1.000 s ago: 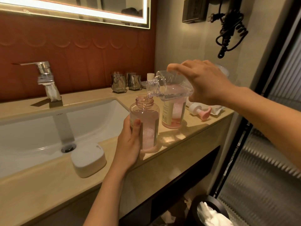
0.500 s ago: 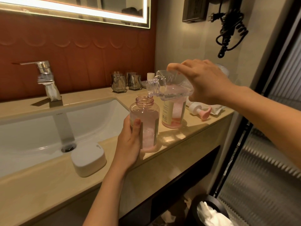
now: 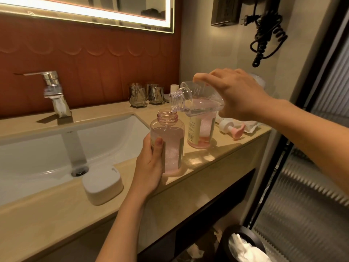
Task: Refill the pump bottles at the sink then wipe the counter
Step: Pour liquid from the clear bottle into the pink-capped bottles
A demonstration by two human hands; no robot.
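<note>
While the beige table stretched along the wall with the white sink set into it, the right hand gripped a clear bottle from above, tilted neck-down over the open mouth of a pump bottle, a thin stream falling into it. The left hand curled around that pump bottle, thumb across its front, holding it upright on the table just right of the sink, mostly full of pink liquid. A labelled bottle stood just behind it. A white lidded dish sat on the front rim, and a pink-and-white pump head lay farther right
</note>
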